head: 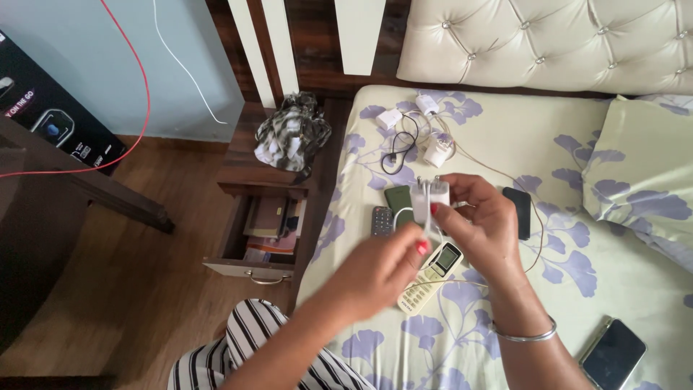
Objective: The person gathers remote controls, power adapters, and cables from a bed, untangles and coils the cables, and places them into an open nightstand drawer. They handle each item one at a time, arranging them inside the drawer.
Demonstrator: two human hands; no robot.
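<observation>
My right hand (484, 224) grips a white charger plug (431, 193) over the bed, thumb on its lower edge. My left hand (382, 271) pinches the charger's white cable (432, 231) just below the plug. Under my hands lie a cream remote control (432, 274), a small grey keypad phone (382, 220) and a dark green phone (398, 202). A black phone (520, 211) rests on the sheet just right of my right hand.
More white chargers (433, 148) and a black cable (395, 153) lie near the headboard. Another phone (613, 354) sits at the lower right. A wooden nightstand with an open drawer (263, 238) holds a patterned cloth (292, 133). A pillow (646, 180) lies at right.
</observation>
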